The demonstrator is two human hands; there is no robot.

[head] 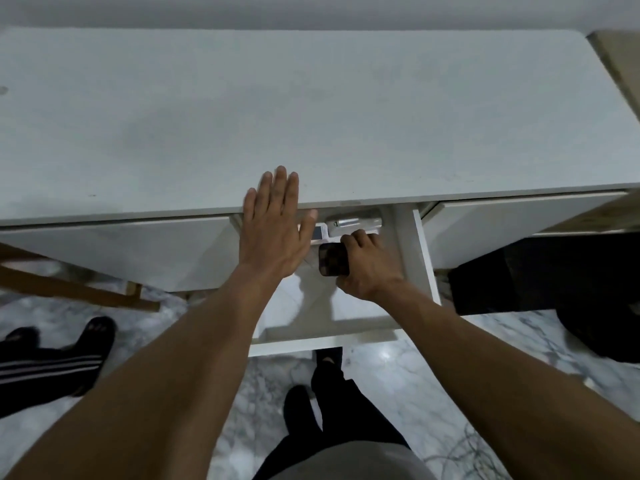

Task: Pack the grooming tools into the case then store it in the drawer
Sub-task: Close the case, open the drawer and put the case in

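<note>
A white drawer (pixel 424 258) stands pulled out under the middle of the white table (pixel 311 109). My right hand (pixel 367 265) is inside it, fingers curled round a small dark brown case (pixel 331 259) with rounded corners, low over the drawer's floor. My left hand (pixel 273 226) lies flat with straight fingers over the table's front edge, just left of the case. The grooming tools themselves are out of sight.
At the drawer's back lie a silver-white tube (pixel 355 221) and a small white box (pixel 320 231). Closed drawers flank it. A person's striped dark slipper (pixel 52 362) stands on the marble floor at left, a dark bag (pixel 554 271) at right.
</note>
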